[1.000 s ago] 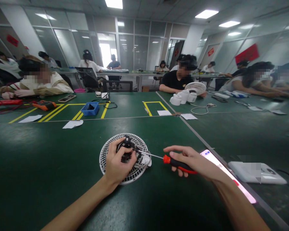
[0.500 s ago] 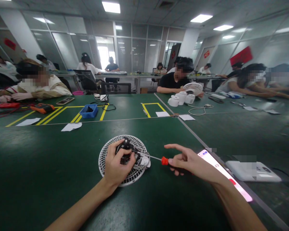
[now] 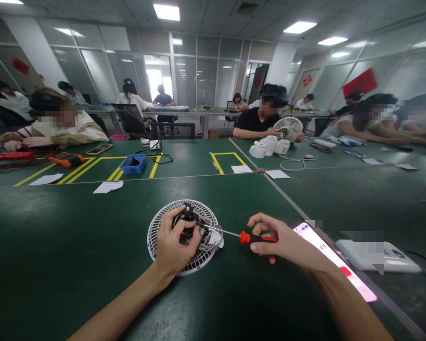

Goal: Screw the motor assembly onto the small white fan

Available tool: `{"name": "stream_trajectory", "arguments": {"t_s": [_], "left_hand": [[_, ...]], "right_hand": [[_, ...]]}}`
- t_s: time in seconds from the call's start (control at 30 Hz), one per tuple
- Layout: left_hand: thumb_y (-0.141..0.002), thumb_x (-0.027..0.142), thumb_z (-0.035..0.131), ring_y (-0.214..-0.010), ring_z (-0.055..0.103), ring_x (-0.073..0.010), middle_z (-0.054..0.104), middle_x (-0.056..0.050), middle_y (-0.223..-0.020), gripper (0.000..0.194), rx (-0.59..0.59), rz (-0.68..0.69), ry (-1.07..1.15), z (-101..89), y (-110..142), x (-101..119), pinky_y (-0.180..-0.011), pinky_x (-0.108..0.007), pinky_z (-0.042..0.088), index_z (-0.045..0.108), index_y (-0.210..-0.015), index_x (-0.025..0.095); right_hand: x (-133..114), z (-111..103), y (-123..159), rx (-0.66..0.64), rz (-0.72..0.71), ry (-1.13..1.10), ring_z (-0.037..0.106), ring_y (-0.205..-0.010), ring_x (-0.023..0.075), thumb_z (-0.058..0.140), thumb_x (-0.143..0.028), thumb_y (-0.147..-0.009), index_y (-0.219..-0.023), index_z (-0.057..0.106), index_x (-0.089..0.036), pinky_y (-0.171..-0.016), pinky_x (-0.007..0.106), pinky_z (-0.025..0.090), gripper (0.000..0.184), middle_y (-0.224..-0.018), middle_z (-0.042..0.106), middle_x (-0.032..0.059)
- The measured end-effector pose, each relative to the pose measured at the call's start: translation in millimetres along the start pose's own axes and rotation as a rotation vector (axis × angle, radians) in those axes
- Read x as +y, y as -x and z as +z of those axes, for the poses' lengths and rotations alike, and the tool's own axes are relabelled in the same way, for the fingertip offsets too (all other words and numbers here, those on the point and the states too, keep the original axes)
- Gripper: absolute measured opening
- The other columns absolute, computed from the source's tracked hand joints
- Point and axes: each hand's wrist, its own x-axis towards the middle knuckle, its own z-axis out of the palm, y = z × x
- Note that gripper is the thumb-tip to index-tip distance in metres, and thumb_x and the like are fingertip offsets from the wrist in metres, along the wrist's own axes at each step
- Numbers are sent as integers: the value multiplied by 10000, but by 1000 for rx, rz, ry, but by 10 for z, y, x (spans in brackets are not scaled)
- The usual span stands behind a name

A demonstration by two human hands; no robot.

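Observation:
A round white fan grille (image 3: 156, 237) lies on the green table, with a black fan motor (image 3: 187, 211) and bundled pale wires (image 3: 209, 241) on it. My left hand (image 3: 175, 239) is closed around the motor, thumb and forefinger pinched near the screwdriver's tip. A red and black screwdriver (image 3: 246, 237) lies almost level, its shaft reaching the motor's right side; my left fingers partly hide the tip. Around its handle, my right hand (image 3: 275, 239) is loosely curled, thumb below and fingers above.
A lit phone (image 3: 335, 260) and a white device (image 3: 376, 255) lie to the right. Beyond are paper slips (image 3: 108, 187), a blue bin (image 3: 133, 164) and an orange meter (image 3: 66, 160). Across the table, a person in black holds another fan grille (image 3: 287, 129) behind white housings (image 3: 269, 145).
My right fingers have shifted around the screwdriver handle, the forefinger curling in from outstretched and the thumb moving lower. My left hand stays on the motor. The view has swayed slightly.

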Motion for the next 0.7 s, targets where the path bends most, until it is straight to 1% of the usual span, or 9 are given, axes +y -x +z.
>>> {"name": "stream_trajectory", "arguments": {"t_s": [0.1,0.17,0.27,0.33,0.4,0.43,0.5,0.6,0.7], "left_hand": [[-817,170,734,-1140,620,-269,607,-122,-1243,95,4,3,-2,11,-1,-7,-991,-461,534,672,-888,181],[-815,169,738,-1142,619,-269,605,-123,-1249,99,2,-1,1,19,-2,-14,-994,-462,531,674,-889,181],[-816,169,738,-1143,619,-269,602,-121,-1259,100,-9,-14,11,16,-3,-14,-999,-464,526,675,-892,183],[-820,167,734,-1137,623,-266,603,-120,-1256,94,-11,-15,13,6,-4,-5,-996,-461,527,674,-891,182],[-824,168,730,-1132,625,-264,601,-120,-1251,87,-6,-11,10,-2,-7,6,-992,-457,530,673,-888,181],[-825,170,729,-1132,626,-264,600,-119,-1249,86,-5,-9,8,-5,-9,10,-991,-456,531,673,-889,180],[-825,174,730,-1137,624,-265,599,-119,-1253,89,-5,-9,7,-6,-11,14,-993,-457,532,672,-892,181],[-828,178,728,-1143,622,-265,600,-119,-1255,87,-11,-14,9,-2,-11,11,-994,-457,534,669,-892,183],[-829,181,727,-1138,624,-263,602,-118,-1250,85,-11,-19,7,1,-8,9,-988,-457,538,668,-891,188]], "right_hand": [[17,11,-28,11,4,-55,627,-634,134,820,-564,-755,-1122,492,-206,-556,240,499,609,-748,654,-20],[31,22,-42,14,25,-63,622,-585,137,730,-637,-811,-1134,473,-207,-514,229,459,596,-696,676,-9],[40,38,-41,8,59,-38,583,-538,121,676,-672,-838,-1138,486,-211,-448,203,388,582,-713,686,3],[36,44,-30,0,46,-23,561,-537,100,713,-650,-822,-1129,508,-216,-426,196,370,569,-811,680,8],[30,45,-21,-9,10,-3,561,-568,87,819,-570,-756,-1087,530,-220,-423,193,384,562,-924,648,5],[29,43,-20,-12,-5,5,565,-586,87,864,-523,-720,-1056,537,-218,-425,192,395,559,-947,629,0],[31,38,-26,-19,-14,8,573,-608,97,899,-469,-688,-1006,542,-211,-434,194,415,543,-908,612,-14],[44,35,-44,-40,5,-31,581,-607,109,872,-488,-725,-998,547,-200,-468,200,433,512,-779,611,-33],[47,45,-43,-68,24,-62,595,-604,116,821,-533,-782,-1007,559,-193,-498,207,438,485,-721,621,-31]]}}
